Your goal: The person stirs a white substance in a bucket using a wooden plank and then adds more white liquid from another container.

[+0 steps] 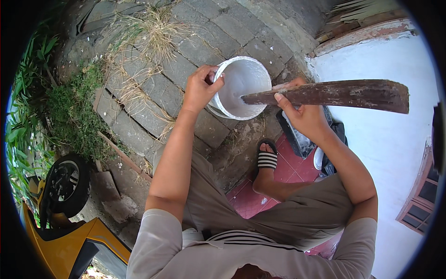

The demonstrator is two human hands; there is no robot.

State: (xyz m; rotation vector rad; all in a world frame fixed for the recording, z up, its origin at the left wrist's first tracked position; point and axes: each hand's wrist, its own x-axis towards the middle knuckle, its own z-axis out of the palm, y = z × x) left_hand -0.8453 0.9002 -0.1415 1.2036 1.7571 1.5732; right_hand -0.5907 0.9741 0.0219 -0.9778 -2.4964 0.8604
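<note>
The left hand (pixel 200 87) is clamped on the left side of the rim of the white bucket (pixel 254 76), with the fingers bent around it. The bucket appears over the right edge of the grey paving (pixel 227 32); whether its bottom rests there, I cannot tell. The right hand (pixel 304 118) is closed around the dark wooden board (pixel 344 95), whose narrow end is inside the bucket. A black tray (pixel 293 135) lies near the upper edge of the red tiled floor (pixel 290 174).
</note>
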